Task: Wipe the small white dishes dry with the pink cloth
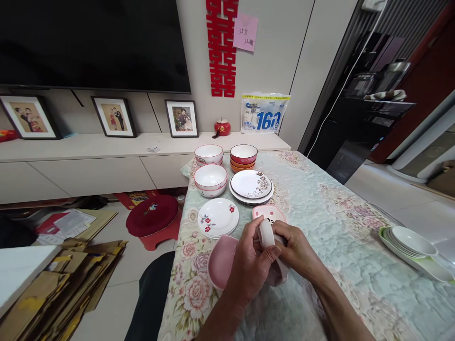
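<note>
My left hand (250, 263) and my right hand (296, 244) are closed together on a pale pinkish-white curved piece (266, 233). Its band-like edge stands up between the fingers; the fingers hide much of it, so its exact kind is unclear. A pink bowl (219, 267) sits on the cloth, partly behind my left hand. Just beyond the fingers lies a pink-rimmed dish (266, 211) with a face pattern, partly covered by my hands. To the left is a small stack of white plates (218, 215) with red flowers.
Further back stand white bowls (210, 177), a brown-patterned plate stack (250, 183) and red and orange bowls (243, 155). White dishes (414, 240) lie at the right on the flowered tablecloth (313, 199). A red stool (152, 215) and flattened cardboard (71, 289) are on the floor left.
</note>
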The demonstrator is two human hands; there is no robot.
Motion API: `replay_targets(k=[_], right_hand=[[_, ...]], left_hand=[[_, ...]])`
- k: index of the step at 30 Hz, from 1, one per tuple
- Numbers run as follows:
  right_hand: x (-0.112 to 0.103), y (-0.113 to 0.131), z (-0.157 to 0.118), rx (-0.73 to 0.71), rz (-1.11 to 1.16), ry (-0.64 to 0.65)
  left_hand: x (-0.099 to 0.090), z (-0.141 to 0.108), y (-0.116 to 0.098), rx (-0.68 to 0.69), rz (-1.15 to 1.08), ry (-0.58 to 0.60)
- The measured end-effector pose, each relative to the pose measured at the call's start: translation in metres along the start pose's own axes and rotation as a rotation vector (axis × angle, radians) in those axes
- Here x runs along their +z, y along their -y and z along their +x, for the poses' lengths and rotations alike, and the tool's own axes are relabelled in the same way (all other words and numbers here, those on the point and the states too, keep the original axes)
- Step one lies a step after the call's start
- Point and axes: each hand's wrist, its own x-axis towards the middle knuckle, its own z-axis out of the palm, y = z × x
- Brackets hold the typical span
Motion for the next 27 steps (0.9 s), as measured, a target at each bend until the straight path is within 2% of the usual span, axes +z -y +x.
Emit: replay_targets(k=[4,7,12,16,21,24,27], right_hand=[[-0.009,0.010,-0.001,0.025,0.202,0.078],[-0.008,0.013,-0.002,-0.023,0.257,-0.003],[0.000,0.005,-0.001,-0.155,0.081,-0.220],[0.005,-0.002,-0.001,-0.179,-0.096,-0.285],[0.006,-0.004,-0.002,-0.053,-0.173,-0.175],[0.000,0.000,-0.002,-0.007,-0.064,-0.055],[-0.007,0.007,-0.002,0.005,0.074,0.036]], left_hand=[[0.002,0.000,-0.003,0.006,-0.075,0.040],[0.007,-0.001,-0.007,-0.027,-0.187,0.080],[0.013,-0.002,-0.007,-0.088,-0.239,0.146],[0.011,-0.002,-0.003,-0.070,-0.189,0.103],[0.006,-0.002,-0.002,-0.029,-0.034,0.043],[0.005,-0.001,-0.001,0.006,-0.010,0.010],[0.006,0.000,-0.001,-0.009,-0.085,0.021]])
